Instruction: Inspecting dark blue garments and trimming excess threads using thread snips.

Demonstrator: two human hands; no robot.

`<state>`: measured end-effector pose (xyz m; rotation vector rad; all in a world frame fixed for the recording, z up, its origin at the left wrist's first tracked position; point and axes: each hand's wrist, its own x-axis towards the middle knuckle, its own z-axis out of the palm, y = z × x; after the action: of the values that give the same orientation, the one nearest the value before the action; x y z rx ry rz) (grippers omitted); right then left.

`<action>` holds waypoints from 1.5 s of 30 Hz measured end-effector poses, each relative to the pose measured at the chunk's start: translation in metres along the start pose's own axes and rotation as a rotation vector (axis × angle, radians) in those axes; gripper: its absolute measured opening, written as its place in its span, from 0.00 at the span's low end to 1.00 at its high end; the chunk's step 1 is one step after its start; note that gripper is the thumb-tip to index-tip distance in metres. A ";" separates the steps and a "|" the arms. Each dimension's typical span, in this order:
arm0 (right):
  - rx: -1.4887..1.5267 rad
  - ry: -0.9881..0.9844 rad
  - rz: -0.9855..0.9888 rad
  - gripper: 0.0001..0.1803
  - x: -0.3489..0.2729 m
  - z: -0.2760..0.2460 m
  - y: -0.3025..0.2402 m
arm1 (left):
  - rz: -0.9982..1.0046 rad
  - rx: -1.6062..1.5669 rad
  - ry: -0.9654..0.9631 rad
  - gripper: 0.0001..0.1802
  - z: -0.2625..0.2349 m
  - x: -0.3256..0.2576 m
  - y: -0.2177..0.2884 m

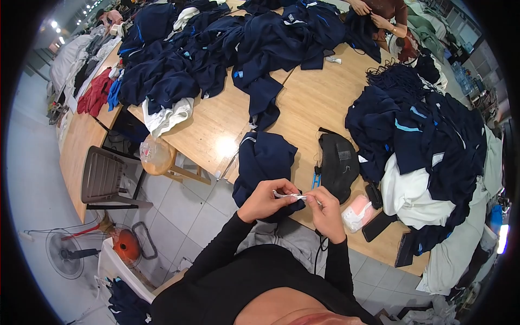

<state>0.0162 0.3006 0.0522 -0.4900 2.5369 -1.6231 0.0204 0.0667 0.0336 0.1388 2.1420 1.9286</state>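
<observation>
Close in front of my body, my left hand (266,199) pinches a thin white strip (286,195) between thumb and fingertips. My right hand (326,212) closes on the strip's other end, thumb against forefinger. Whether it is cord or folded cloth is too small to make out. Beneath both hands a folded navy garment (264,157) lies over the table's near edge, partly covered by my left hand. Just right of it are a pair of blue-handled thread snips (316,177) and a black pouch-like bag (339,165).
Navy garments (162,76) heap across the table's far side, and another navy pile (428,130) with white cloth (414,192) fills the right. A pink-and-white packet (358,212) and a dark phone (379,226) sit near the front edge. A co-worker's hands (374,15) handle navy cloth at far right.
</observation>
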 end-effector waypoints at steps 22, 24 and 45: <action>0.525 0.217 0.334 0.20 0.000 -0.008 0.035 | 0.249 -0.138 -0.031 0.11 0.016 0.003 0.010; 0.546 0.214 0.349 0.21 0.001 -0.008 0.035 | 0.337 -0.293 -0.027 0.13 0.018 0.003 0.014; 0.103 0.261 0.085 0.15 0.013 -0.026 0.018 | -0.108 -0.716 -0.174 0.14 0.014 -0.011 0.016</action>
<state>-0.0061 0.3265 0.0485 -0.1673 2.5896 -1.8839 0.0331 0.0798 0.0495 0.0466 1.2237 2.3738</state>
